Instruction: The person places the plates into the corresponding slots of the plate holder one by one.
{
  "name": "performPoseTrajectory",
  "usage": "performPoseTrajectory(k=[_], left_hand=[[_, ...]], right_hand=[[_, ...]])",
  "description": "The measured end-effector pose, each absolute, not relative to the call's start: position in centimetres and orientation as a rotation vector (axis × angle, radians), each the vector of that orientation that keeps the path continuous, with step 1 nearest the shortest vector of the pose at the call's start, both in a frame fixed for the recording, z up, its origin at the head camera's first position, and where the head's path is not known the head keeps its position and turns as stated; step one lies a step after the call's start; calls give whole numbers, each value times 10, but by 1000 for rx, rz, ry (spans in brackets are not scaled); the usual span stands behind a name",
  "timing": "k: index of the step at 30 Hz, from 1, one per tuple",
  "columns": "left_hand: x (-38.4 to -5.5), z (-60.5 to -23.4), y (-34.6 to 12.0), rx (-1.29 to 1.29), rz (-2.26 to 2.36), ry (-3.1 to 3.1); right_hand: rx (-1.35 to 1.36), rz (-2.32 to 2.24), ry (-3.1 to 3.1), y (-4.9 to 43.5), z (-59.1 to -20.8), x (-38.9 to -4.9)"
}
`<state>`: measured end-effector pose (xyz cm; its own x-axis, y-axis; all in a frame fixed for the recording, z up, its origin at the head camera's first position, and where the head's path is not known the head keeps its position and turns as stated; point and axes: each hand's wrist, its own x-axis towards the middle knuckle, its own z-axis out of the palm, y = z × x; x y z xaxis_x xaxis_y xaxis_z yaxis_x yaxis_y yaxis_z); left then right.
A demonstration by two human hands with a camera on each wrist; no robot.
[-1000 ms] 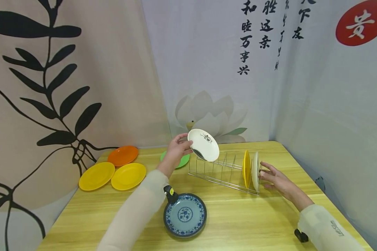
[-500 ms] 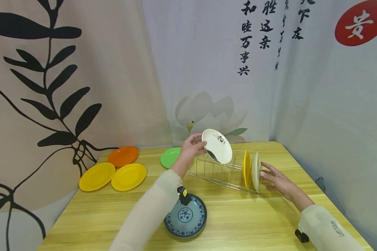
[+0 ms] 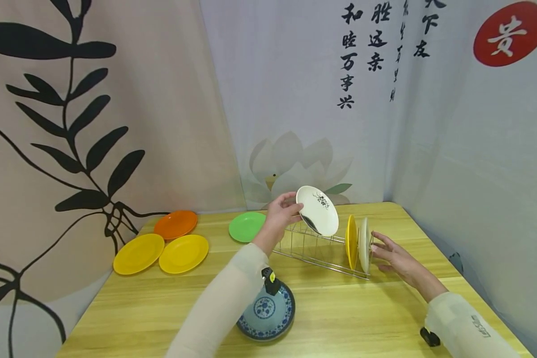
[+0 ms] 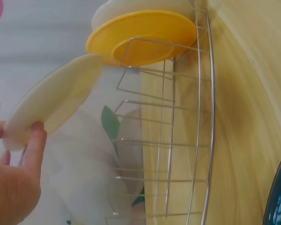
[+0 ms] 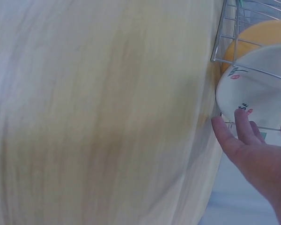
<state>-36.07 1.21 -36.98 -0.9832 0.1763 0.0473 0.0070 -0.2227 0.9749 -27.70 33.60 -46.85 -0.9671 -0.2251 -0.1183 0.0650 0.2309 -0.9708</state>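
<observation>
My left hand (image 3: 279,221) pinches the edge of a small white plate (image 3: 318,213) with a dark floral print. The plate is held tilted above the wire dish rack (image 3: 320,263), with the thumb on its printed face. In the left wrist view its plain underside (image 4: 56,96) shows, apart from the rack's wires. A yellow plate (image 3: 351,242) and a white plate (image 3: 364,245) stand upright in the rack's right end. Beside that end, my right hand (image 3: 398,261) has its fingers loosely spread, fingertips right at the end wires and the white plate's outer face (image 5: 257,96).
A blue-patterned plate (image 3: 265,325) lies in front of the rack, partly behind the left sleeve. To the left lie two yellow plates (image 3: 138,254), an orange plate (image 3: 176,224) and a green plate (image 3: 246,226). A printed curtain (image 3: 286,99) hangs behind the wooden table (image 3: 331,318).
My left hand has carried the small white plate to the right, over the rack and closer to the standing yellow plate. The right hand has stayed at the rack's end.
</observation>
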Motion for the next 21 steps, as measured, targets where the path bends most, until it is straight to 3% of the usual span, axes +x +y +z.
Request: performPoseTrajectory(k=[21], left_hand=[[-357, -378, 30, 300, 2302, 1978]], right_hand=[[-101, -1915, 2230, 331, -462, -282]])
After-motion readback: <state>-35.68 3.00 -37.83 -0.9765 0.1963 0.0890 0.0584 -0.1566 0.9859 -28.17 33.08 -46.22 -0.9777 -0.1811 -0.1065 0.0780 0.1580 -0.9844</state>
